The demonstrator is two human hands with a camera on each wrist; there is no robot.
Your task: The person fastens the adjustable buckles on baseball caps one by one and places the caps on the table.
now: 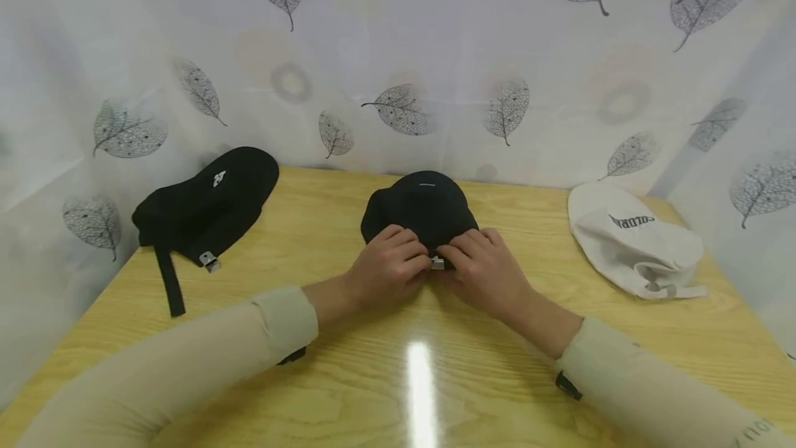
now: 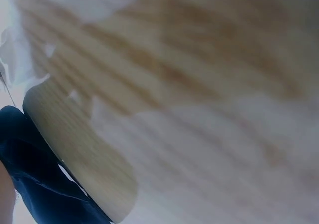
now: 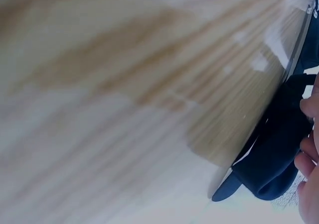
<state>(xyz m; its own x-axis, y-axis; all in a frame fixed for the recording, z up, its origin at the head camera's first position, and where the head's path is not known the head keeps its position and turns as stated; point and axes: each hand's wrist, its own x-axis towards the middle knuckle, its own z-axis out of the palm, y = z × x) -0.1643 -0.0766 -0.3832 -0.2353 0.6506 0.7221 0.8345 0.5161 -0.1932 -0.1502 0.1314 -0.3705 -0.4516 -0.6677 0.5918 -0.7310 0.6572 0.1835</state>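
Observation:
In the head view a black cap (image 1: 418,202) sits mid-table, its near edge between two hands. My left hand (image 1: 390,265) grips that edge from the left with curled fingers. From the right, my right hand (image 1: 481,268) pinches the same edge. A small silver buckle (image 1: 438,263) shows in the narrow gap between the fingertips. The fingers cover most of the strap. In the right wrist view, curled fingers (image 3: 310,149) lie against the dark cap (image 3: 271,139). Only the edge of the hand (image 2: 6,194) and dark fabric (image 2: 40,174) appear in the left wrist view.
Another black cap (image 1: 211,206), with a white emblem, lies at the left, its loose strap (image 1: 169,282) and metal buckle (image 1: 210,261) toward me. A white cap (image 1: 628,240) with dark lettering lies at the right. Behind the wooden table (image 1: 348,393) hangs a leaf-patterned curtain (image 1: 404,40).

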